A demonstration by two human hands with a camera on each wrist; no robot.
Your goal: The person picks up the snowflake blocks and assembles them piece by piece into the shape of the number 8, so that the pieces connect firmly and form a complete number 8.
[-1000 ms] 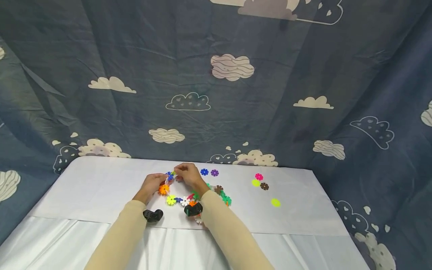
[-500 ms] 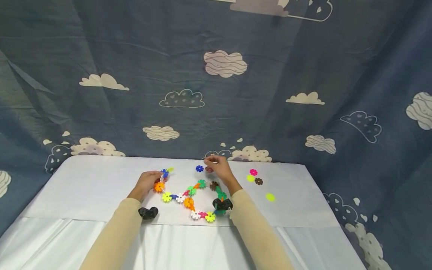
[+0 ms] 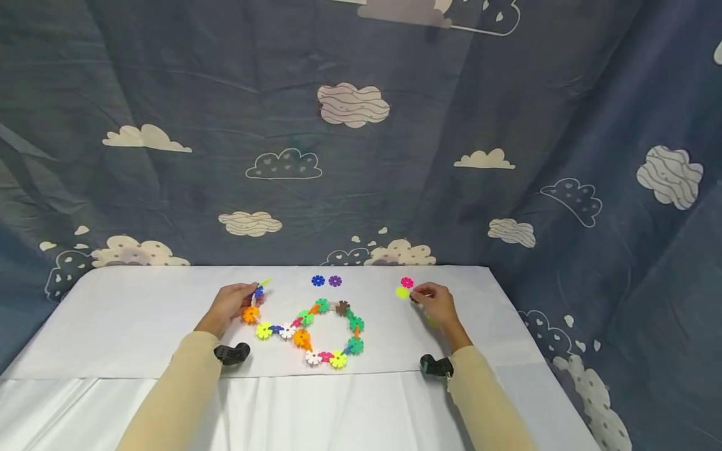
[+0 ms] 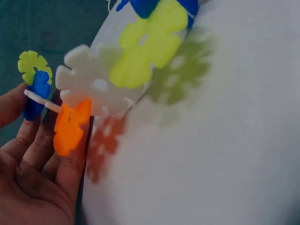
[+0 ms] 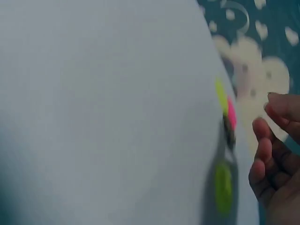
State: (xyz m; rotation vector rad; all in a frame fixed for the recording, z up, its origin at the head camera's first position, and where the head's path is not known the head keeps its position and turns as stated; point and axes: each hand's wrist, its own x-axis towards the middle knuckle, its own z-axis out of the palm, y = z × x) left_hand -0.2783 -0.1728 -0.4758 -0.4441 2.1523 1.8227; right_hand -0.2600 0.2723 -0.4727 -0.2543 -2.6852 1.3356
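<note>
A chain of flower-shaped plastic discs lies on the white table, closing into a ring (image 3: 356, 323) at its right part. My left hand (image 3: 225, 305) pinches a blue disc (image 4: 36, 101) near the chain's far left end. Above that grip a yellow-green disc (image 4: 33, 65) sticks out, and an orange disc (image 4: 72, 126) lies against the fingers. My right hand (image 3: 437, 305) hovers beside a small group of loose discs, fingers loosely bent and holding nothing. Closest to it is a brown disc (image 5: 228, 129), largely hidden by the fingertips in the head view.
Loose pink (image 3: 407, 283) and yellow discs (image 3: 402, 292) lie by the right hand; another yellow disc (image 5: 223, 187) sits nearer the person. A blue disc (image 3: 318, 280) and a purple disc (image 3: 335, 281) rest at the back middle. A cloud-print curtain (image 3: 350, 188) hangs behind the table.
My right hand has left the chain's upper end and swung right, past the blue and purple discs, to the loose group. The left hand keeps hold of the chain. The head view has turned right.
</note>
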